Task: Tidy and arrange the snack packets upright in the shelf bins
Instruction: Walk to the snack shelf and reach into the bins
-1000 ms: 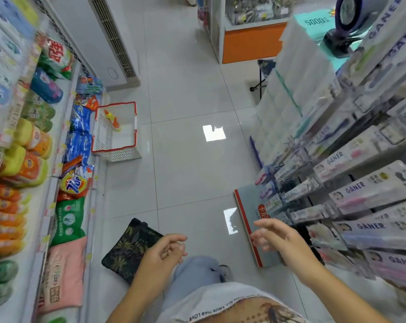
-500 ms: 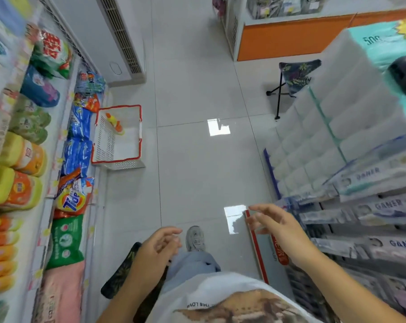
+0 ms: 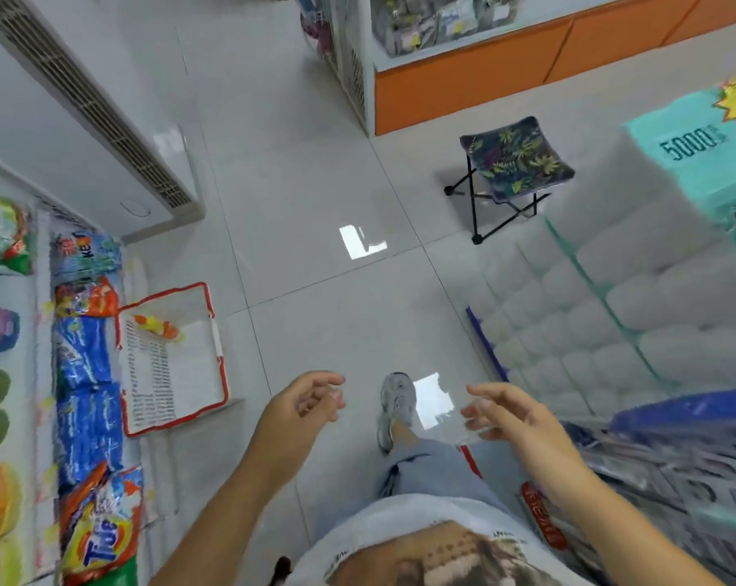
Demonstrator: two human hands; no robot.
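Both hands hung in the lower middle of the frame: the left hand (image 3: pixel 302 410) and the right hand (image 3: pixel 514 416), each with fingers loosely curled and parted, holding nothing. The step looked like a walk to the bins, best done with hands free and a path left of the folding stool (image 3: pixel 516 156). The likeliest snack packets (image 3: pixel 438 19) sat in the counter case (image 3: pixel 463 86) at top centre, well apart from both hands — too blurred to tell their long axis or facing.
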